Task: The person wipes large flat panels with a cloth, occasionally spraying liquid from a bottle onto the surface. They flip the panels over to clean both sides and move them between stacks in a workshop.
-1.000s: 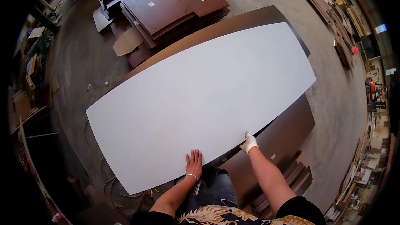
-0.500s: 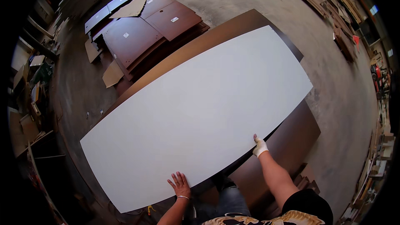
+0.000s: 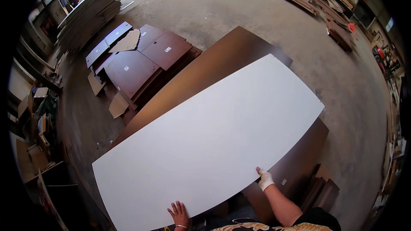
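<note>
Lying flat across a larger brown board (image 3: 222,55), the big white panel (image 3: 205,141) stretches from lower left to upper right, its near long edge just in front of the person. The left hand (image 3: 179,214), bare and with fingers spread, rests palm-down on the panel's near edge, its grip released, while the right hand (image 3: 265,179), in a white glove, has its grip clenched on the same edge further right. A stack of dark brown boards (image 3: 141,62) lies well apart on the concrete floor (image 3: 351,98), beyond the panel's far left.
</note>
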A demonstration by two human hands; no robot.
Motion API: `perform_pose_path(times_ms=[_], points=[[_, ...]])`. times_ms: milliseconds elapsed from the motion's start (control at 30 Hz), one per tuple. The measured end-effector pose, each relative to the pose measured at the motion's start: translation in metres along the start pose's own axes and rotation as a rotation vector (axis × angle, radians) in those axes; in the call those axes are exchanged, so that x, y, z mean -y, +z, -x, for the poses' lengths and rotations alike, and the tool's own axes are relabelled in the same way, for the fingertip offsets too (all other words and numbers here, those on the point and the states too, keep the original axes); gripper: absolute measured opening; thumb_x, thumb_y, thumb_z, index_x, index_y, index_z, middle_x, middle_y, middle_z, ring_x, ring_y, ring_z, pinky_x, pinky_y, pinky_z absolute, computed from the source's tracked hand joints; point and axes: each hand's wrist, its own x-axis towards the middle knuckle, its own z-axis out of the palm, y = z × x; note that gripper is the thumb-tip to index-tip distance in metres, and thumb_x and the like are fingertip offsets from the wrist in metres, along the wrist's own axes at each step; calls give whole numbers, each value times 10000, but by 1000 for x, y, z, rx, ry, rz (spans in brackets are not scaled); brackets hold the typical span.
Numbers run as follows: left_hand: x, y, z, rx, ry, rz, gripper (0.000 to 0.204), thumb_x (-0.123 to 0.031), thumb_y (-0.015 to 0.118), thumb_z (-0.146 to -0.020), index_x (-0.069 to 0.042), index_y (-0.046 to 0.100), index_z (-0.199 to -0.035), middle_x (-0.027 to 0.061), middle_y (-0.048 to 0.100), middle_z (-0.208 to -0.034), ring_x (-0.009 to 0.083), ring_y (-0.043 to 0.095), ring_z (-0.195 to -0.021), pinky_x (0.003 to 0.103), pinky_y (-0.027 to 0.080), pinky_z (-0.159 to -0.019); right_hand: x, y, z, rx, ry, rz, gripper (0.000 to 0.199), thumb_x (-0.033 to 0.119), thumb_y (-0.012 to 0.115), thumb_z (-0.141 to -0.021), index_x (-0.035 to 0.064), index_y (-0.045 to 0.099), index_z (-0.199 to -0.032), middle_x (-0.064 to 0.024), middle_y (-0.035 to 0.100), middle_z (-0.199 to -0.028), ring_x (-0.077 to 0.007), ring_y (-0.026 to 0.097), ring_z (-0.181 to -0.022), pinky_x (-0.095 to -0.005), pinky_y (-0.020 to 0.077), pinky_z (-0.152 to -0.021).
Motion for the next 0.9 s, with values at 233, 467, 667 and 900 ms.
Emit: perform_pose_path(times_ms=[233, 467, 667, 900], points=[[106, -164, 59, 229, 197, 231, 778, -44, 533, -832, 15, 298, -1571, 236, 227, -1660, 463, 158, -1538, 655, 107, -1221, -9, -11, 186, -72, -154, 99, 379, 89, 801, -807, -52, 657, -1128, -156, 603, -1300, -326, 509, -1250, -482, 506, -978], [230, -280, 77, 36, 440, 155, 640, -21, 596, -784, 27, 470, -1409, 231, 470, -1509, 414, 406, -1436, 565, 315, -1188, -7, 49, 373, 46, -26, 145, 238, 108, 677, -866, 45, 611, -1086, -128, 677, -962, -339, 659, -819, -533, 553, -669], [246, -414, 30, -128, 529, 257, 386, 20, 598, -784, -25, 620, -1167, 191, 695, -1218, 374, 660, -1174, 497, 524, -1006, 43, 86, 464, 108, 54, 214, 230, 245, 689, -898, 69, 567, -983, -128, 600, -744, -304, 616, -573, -471, 523, -497], [253, -480, -52, -355, 584, 301, 274, 25, 723, -741, -66, 633, -984, 108, 719, -920, 344, 693, -822, 418, 535, -732, 106, 142, 469, 511, -101, 195, 270, 259, 654, -958, 3, 625, -1041, -150, 675, -851, -285, 675, -720, -408, 570, -573]])
